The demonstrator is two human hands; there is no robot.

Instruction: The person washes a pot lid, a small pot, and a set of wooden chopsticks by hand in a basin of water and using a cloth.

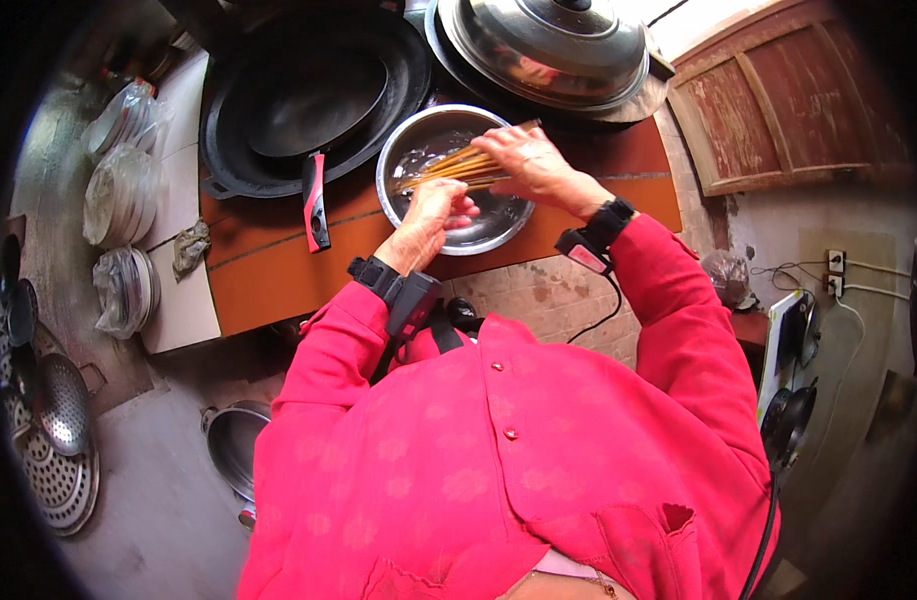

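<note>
A round metal basin (466, 244) with water in it stands at the front edge of the orange-tiled counter. Over it, a bundle of thin wooden chopsticks (466, 165) lies slantwise between my hands. My left hand (432, 210) closes around the bundle's left part, thumb and fingers curled. My right hand (529, 165) is on the right part of the same bundle, its fingers extended across the sticks. The sticks' left tips hang low over the water; whether they touch it is unclear.
A large black wok (225, 176) holds a frying pan (316, 97) whose red-and-black handle (317, 202) juts over the orange tiles (271, 277). Behind the basin on the right is a pan with a domed metal lid (548, 45). Bagged plates (120, 195) stand left; a metal pot (237, 446) sits lower left.
</note>
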